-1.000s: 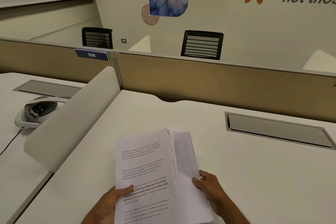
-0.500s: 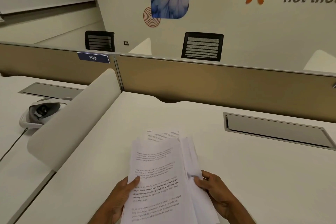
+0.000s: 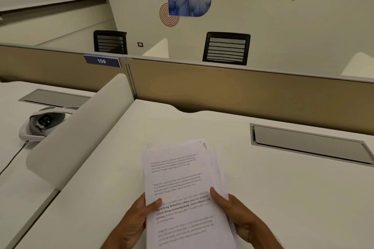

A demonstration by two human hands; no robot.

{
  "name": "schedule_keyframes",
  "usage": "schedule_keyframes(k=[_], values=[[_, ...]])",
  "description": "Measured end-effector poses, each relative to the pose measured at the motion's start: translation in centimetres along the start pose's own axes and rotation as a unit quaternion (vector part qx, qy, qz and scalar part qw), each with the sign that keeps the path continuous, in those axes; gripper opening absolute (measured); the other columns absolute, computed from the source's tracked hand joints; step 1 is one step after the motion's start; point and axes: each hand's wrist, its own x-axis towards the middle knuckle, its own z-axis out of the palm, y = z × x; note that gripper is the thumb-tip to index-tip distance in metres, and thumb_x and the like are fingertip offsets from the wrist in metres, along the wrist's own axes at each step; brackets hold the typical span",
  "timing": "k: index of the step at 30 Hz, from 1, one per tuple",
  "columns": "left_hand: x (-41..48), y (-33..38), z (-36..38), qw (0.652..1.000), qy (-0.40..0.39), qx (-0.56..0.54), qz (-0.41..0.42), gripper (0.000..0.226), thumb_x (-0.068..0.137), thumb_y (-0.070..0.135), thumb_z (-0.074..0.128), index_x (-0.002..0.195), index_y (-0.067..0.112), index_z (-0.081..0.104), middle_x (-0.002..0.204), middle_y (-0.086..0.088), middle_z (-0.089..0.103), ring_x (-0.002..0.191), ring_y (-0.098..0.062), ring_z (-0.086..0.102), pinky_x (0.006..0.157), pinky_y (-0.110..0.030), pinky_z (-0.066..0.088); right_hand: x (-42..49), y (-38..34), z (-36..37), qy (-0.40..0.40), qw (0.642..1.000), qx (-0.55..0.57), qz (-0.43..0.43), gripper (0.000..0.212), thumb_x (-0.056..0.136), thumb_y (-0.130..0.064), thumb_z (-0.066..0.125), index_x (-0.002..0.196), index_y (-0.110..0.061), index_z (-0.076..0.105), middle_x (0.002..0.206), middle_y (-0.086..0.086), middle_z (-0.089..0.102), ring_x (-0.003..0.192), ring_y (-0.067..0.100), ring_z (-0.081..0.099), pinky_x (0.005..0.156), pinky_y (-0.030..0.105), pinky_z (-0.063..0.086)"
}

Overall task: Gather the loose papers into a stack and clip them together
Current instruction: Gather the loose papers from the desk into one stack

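Head view: a stack of printed papers (image 3: 183, 192) sits in both hands above the near part of a white desk (image 3: 273, 198). Left hand (image 3: 134, 220) grips the left edge, thumb curled over the top sheet, fingers behind and hidden. Right hand (image 3: 238, 216) grips the right edge the same way, thumb on the front. Sheet edges at the right side are fanned, not flush. Beyond the curved white divider (image 3: 81, 135), a headset (image 3: 43, 123) rests on the next desk. A tan partition (image 3: 242, 91) carries a "109" plate (image 3: 101, 61).
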Motion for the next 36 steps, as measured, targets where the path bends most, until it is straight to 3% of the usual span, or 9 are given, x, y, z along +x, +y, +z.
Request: schedule_keyframes(k=[5, 9, 15, 19, 21, 24, 26, 31, 36], values=[[0.0, 0.1, 0.7, 1.0, -0.027, 0.006, -0.013, 0.054, 0.084, -0.001, 0.075, 0.134, 0.013, 0.06, 0.123, -0.018, 0.076, 0.11, -0.042, 0.074, 0.088, -0.051, 0.062, -0.2, -0.7, 0.9, -0.135, 0.991, 0.014, 0.001, 0.051, 0.092, -0.016, 0.074, 0.14, -0.009, 0.058, 0.135, 0.017, 0.068, 0.125, 0.037, 0.065, 0.112, 0.053, 0.047], [0.5, -0.7, 0.0, 0.996, -0.04, -0.046, -0.061, 0.069, 0.071, 0.001, 0.084, 0.135, 0.004, 0.061, 0.127, -0.029, 0.071, 0.116, -0.051, 0.067, 0.105, -0.069, 0.047, 0.5, -0.5, 1.2, -0.148, 0.989, 0.002, 0.004, 0.049, 0.09, -0.008, 0.075, 0.137, -0.008, 0.061, 0.133, 0.018, 0.069, 0.123, 0.038, 0.066, 0.109, 0.051, 0.05], [1.2, -1.8, -0.7, 0.993, -0.054, -0.08, -0.075, 0.071, 0.063, -0.005, 0.083, 0.131, 0.003, 0.064, 0.128, -0.028, 0.071, 0.119, -0.049, 0.066, 0.11, -0.061, 0.045, 2.0, -0.5, 1.9, -0.013, 0.999, -0.048, -0.024, 0.052, 0.075, -0.015, 0.084, 0.124, -0.006, 0.069, 0.112, 0.014, 0.079, 0.104, 0.035, 0.076, 0.094, 0.048, 0.06], [2.3, -2.6, -1.0, 0.996, -0.01, -0.047, -0.076, 0.113, 0.017, 0.011, 0.106, 0.123, 0.003, 0.067, 0.117, -0.024, 0.077, 0.105, -0.04, 0.074, 0.089, -0.048, 0.061, 2.9, -0.8, 2.5, 0.04, 0.997, -0.05, -0.039, 0.041, 0.083, -0.013, 0.081, 0.122, -0.008, 0.07, 0.107, 0.01, 0.081, 0.096, 0.03, 0.079, 0.084, 0.043, 0.064], [2.9, -2.2, -1.2, 0.996, 0.003, -0.058, -0.069, 0.107, 0.022, 0.01, 0.105, 0.122, 0.004, 0.068, 0.118, -0.025, 0.076, 0.104, -0.041, 0.073, 0.079, -0.045, 0.064, 3.1, -0.9, 2.8, 0.106, 0.988, -0.081, -0.075, 0.036, 0.087, -0.022, 0.078, 0.12, -0.012, 0.07, 0.103, 0.007, 0.081, 0.092, 0.026, 0.078, 0.085, 0.041, 0.063], [3.5, -0.8, -1.5, 0.994, 0.018, -0.094, -0.052, 0.074, 0.057, -0.002, 0.085, 0.129, 0.002, 0.066, 0.121, -0.025, 0.075, 0.106, -0.042, 0.072, 0.077, -0.046, 0.066, 3.7, -1.2, 2.4, 0.318, 0.913, -0.221, -0.13, 0.036, 0.091, -0.031, 0.073, 0.122, -0.016, 0.064, 0.101, 0.004, 0.073, 0.091, 0.021, 0.071, 0.084, 0.037, 0.057], [4.0, 0.1, -2.2, 0.991, 0.028, -0.121, -0.043, 0.074, 0.063, -0.004, 0.079, 0.136, 0.002, 0.063, 0.128, -0.024, 0.072, 0.118, -0.043, 0.068, 0.086, -0.047, 0.064, 4.1, -1.5, 2.1, 0.372, 0.871, -0.286, -0.147, 0.05, 0.091, -0.033, 0.072, 0.135, -0.017, 0.055, 0.12, 0.008, 0.067, 0.108, 0.025, 0.065, 0.095, 0.043, 0.055], [4.6, 1.7, -3.9, 0.982, 0.02, -0.185, -0.026, 0.075, 0.06, -0.011, 0.081, 0.132, 0.002, 0.065, 0.128, -0.022, 0.072, 0.105, -0.036, 0.075, 0.087, -0.047, 0.063, 5.2, -2.2, 3.4, 0.29, 0.833, -0.472, 0.003, 0.101, 0.082, -0.062, 0.067, 0.157, -0.019, 0.016, 0.148, 0.015, 0.041, 0.139, 0.033, 0.039, 0.11, 0.053, 0.038], [4.6, 1.7, -4.7, 0.977, 0.026, -0.213, -0.02, 0.049, 0.079, -0.008, 0.061, 0.127, -0.001, 0.067, 0.117, -0.022, 0.076, 0.087, -0.033, 0.08, 0.079, -0.046, 0.065, 6.0, -0.6, 5.7, 0.318, 0.749, -0.581, 0.029, 0.091, 0.086, -0.042, 0.065, 0.158, -0.018, 0.015, 0.141, 0.014, 0.045, 0.129, 0.029, 0.045, 0.103, 0.045, 0.041]])
